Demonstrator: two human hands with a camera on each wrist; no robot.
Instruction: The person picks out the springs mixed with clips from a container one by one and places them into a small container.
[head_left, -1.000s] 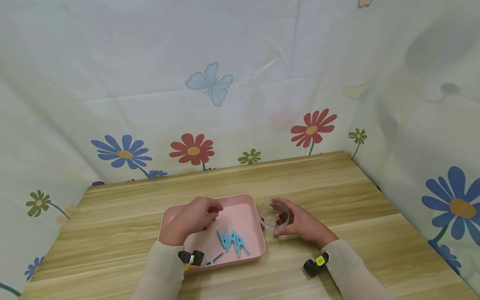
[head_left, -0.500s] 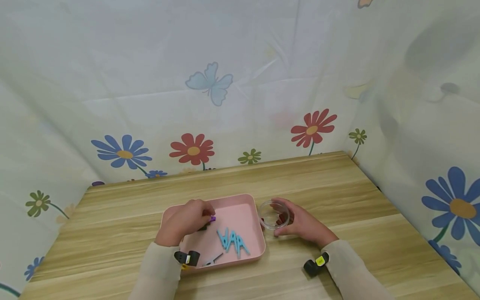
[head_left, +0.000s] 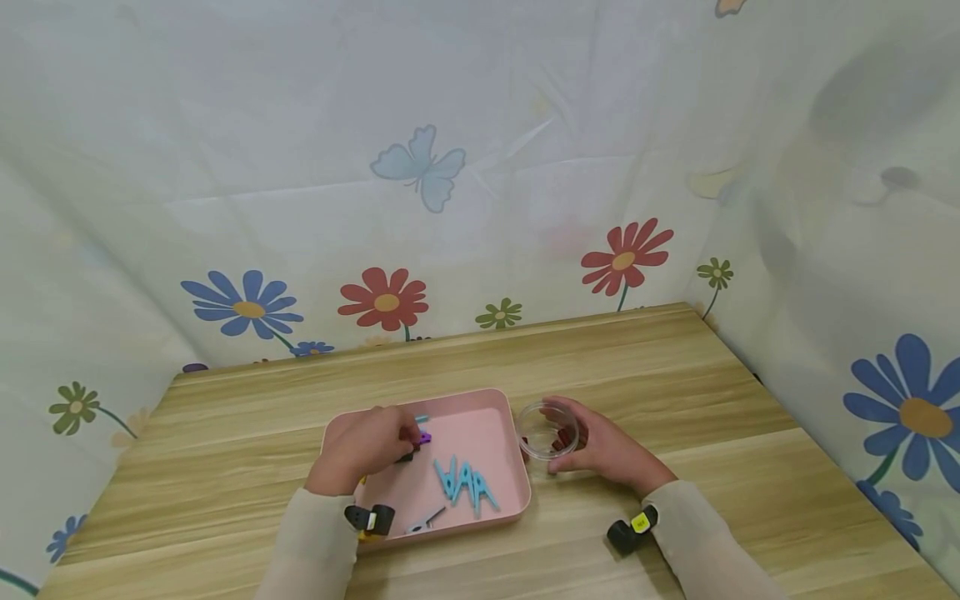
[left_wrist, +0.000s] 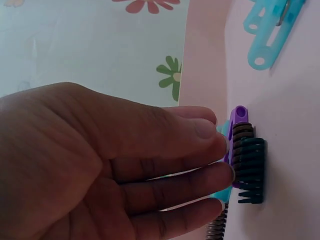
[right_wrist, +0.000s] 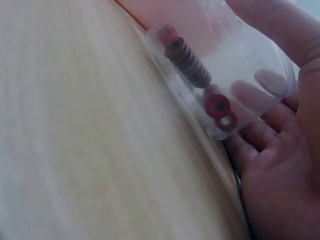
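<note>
While the right hand [head_left: 603,442] holds a clear cup [right_wrist: 230,70] with its thumb and fingers curled round the wall, the left hand [head_left: 367,442] reaches down into a pink tray [head_left: 480,433], its thumb close to the index finger. At the left hand's fingertips lies a purple clip [left_wrist: 241,119], and whether the fingers pinch it or only touch it I cannot tell. Just beyond those fingertips, against the clip, sit a brown coil [left_wrist: 243,131] and a dark ridged piece [left_wrist: 252,170]; a turquoise piece [left_wrist: 224,192] shows partly behind the fingers.

Through the cup's wall, near the right hand's fingers, red rings [right_wrist: 208,106] and a brown ridged stack [right_wrist: 190,65] can be seen. Between the two hands, on the tray floor and nearer the person, light-blue clothespins [head_left: 463,481] lie side by side, with a grey clip [head_left: 426,521] nearer the left wrist. The tray rests on a wood-grain bench [head_left: 675,375], with the right hand just outside its right wall. Beyond both hands hangs a white flowered curtain [head_left: 510,233]
</note>
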